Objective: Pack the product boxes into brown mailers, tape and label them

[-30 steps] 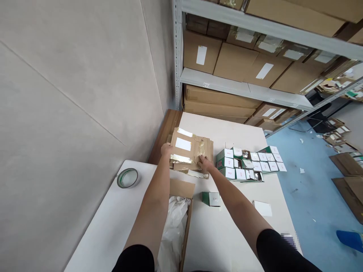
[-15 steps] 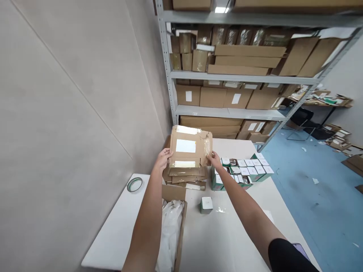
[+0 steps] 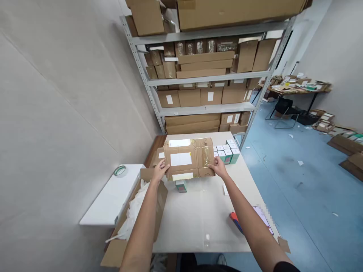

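Observation:
Between my hands is a flattened cardboard box with white labels and clear tape, held up over the table. My left hand grips its left edge, thumb on the front face. At the lower right edge, my right hand pinches the taped flap. Partly hidden below the cardboard stands a small green-and-white box. Several similar green-and-white boxes stand in a group behind its right side.
An open carton with white plastic bags sits at the left, by a tape roll on a white surface. A red-and-blue tool and a phone lie on the table. Shelving with cartons stands behind.
The flattened cardboard has come closer and away from the stack behind it, its right flap spread out wider. Both hands keep hold of it. My view has swung right and down.

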`<state>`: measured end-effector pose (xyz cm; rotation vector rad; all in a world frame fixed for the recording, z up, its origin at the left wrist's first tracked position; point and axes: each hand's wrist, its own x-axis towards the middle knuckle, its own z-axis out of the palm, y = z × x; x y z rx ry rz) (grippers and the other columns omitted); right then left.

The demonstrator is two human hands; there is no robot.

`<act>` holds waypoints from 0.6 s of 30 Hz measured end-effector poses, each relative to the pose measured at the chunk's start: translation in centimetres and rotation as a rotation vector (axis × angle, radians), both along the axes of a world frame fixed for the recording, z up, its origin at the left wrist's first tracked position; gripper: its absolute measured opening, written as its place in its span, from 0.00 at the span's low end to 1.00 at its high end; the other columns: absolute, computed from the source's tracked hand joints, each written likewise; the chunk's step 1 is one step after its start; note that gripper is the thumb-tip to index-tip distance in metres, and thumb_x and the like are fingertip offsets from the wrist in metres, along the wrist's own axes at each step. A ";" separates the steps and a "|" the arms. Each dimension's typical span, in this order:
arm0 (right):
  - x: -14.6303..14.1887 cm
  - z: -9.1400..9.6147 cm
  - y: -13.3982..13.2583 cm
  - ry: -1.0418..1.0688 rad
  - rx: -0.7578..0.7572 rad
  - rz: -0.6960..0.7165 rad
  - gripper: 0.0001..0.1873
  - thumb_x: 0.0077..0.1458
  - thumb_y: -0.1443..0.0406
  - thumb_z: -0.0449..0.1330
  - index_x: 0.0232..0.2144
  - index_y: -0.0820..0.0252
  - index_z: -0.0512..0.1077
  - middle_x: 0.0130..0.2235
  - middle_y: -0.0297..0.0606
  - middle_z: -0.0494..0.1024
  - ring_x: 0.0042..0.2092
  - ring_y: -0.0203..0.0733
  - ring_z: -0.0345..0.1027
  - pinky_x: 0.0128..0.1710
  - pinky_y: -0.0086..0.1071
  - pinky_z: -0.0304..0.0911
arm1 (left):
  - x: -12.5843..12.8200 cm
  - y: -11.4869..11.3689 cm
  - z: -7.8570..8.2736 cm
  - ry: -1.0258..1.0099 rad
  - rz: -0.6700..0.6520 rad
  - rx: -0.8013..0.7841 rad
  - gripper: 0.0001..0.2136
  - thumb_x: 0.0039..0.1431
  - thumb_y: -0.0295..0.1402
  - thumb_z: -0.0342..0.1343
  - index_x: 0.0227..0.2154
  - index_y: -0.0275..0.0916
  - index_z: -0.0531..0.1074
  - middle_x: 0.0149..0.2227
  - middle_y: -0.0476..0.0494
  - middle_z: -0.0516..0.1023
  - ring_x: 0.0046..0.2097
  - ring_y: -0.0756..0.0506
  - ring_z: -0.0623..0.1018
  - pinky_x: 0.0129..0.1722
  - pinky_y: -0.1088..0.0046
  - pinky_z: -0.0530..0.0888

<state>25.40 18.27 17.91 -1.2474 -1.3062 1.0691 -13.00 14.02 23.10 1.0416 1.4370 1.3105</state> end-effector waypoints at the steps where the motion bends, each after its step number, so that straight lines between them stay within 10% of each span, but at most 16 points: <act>1: 1.3 -0.9 -1.6 -0.034 -0.001 -0.017 0.25 0.40 0.52 0.71 0.37 0.53 0.67 0.30 0.32 0.80 0.33 0.46 0.75 0.34 0.36 0.70 | 1.2 -1.1 -1.3 -0.011 0.009 0.005 0.37 0.43 0.44 0.74 0.57 0.38 0.72 0.40 0.39 0.85 0.44 0.39 0.84 0.44 0.63 0.80; 11: 5.9 -10.9 -13.6 -0.184 -0.222 -0.114 0.12 0.46 0.54 0.65 0.33 0.52 0.75 0.37 0.36 0.83 0.38 0.48 0.77 0.41 0.39 0.71 | 5.8 -10.3 -13.3 0.037 0.151 -0.118 0.21 0.45 0.32 0.71 0.44 0.36 0.78 0.42 0.38 0.83 0.48 0.39 0.82 0.55 0.58 0.77; 18: 2.2 -16.6 -18.8 0.137 -0.348 -0.061 0.41 0.41 0.59 0.70 0.60 0.49 0.67 0.58 0.43 0.77 0.56 0.53 0.72 0.54 0.47 0.70 | 6.3 -15.4 -19.0 -0.028 0.124 -0.170 0.26 0.42 0.23 0.68 0.48 0.39 0.74 0.47 0.40 0.82 0.51 0.40 0.81 0.56 0.59 0.75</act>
